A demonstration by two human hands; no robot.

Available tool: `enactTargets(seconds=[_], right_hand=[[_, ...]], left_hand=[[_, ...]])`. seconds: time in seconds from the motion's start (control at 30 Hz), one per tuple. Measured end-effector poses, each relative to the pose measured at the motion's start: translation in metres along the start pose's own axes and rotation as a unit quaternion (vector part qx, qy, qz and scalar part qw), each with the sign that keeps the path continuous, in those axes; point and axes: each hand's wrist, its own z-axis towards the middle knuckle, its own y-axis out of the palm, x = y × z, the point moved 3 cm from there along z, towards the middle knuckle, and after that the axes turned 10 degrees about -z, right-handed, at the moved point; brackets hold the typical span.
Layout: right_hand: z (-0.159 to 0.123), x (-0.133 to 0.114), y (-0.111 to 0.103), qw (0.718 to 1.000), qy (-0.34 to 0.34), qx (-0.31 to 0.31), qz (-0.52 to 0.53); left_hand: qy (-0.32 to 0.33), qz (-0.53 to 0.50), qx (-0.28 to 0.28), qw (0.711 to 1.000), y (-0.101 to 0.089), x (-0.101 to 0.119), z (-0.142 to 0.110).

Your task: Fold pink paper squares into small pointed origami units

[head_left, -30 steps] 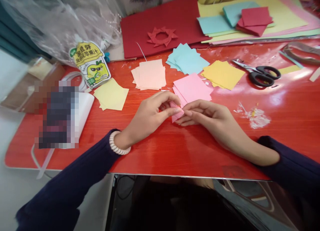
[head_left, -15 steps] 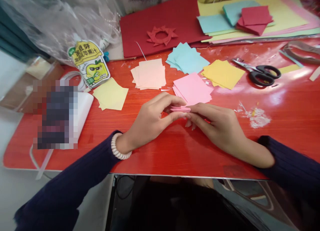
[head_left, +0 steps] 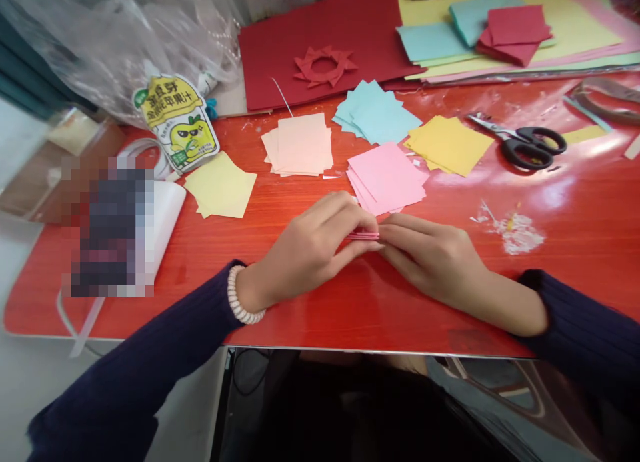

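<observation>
A small folded pink paper (head_left: 364, 236) is held edge-on above the table, its layers stacked flat. My left hand (head_left: 320, 239) pinches it between the thumb below and the fingers on top. From the other side my right hand (head_left: 435, 262) closes its fingertips on the paper's right end; part of the paper is hidden by the fingers. Just beyond the hands lies a stack of pink paper squares (head_left: 386, 175). Peach squares (head_left: 303, 145), blue squares (head_left: 377, 112), yellow squares (head_left: 450, 145) and pale yellow squares (head_left: 223, 187) lie around it.
Black-handled scissors (head_left: 530, 147) lie at the right, near white scraps (head_left: 520, 235). A red folded paper ring (head_left: 325, 67) sits on dark red sheets (head_left: 373, 29) at the back. Coloured sheets (head_left: 580, 29) fill the back right. A snack pouch (head_left: 180, 125) and a pixelated item (head_left: 113, 229) are left.
Both hands have come slightly nearer to me with the folded pink paper. My left fingers now cover more of it, and its layers look pressed closer together.
</observation>
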Motion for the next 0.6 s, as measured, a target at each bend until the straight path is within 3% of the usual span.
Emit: enactTargets(seconds=[0.23, 0.4, 0.5, 0.6], right_hand=[[-0.001, -0.002, 0.0, 1.0, 0.005, -0.009, -0.005], [0.001, -0.005, -0.004, 1.0, -0.005, 0.004, 0.029], [0.002, -0.004, -0.006, 0.996, 0.039, -0.017, 0.077], [0.003, 0.0, -0.005, 0.979, 0.114, -0.053, 0.161]], left_hand=[[0.038, 0.01, 0.0, 0.999, 0.0, 0.002, -0.003], [0.022, -0.022, 0.013, 0.999, -0.003, 0.003, -0.003], [-0.033, -0.067, 0.009, 0.997, -0.003, -0.001, 0.0], [-0.145, -0.16, 0.011, 0.976, -0.002, -0.01, 0.003]])
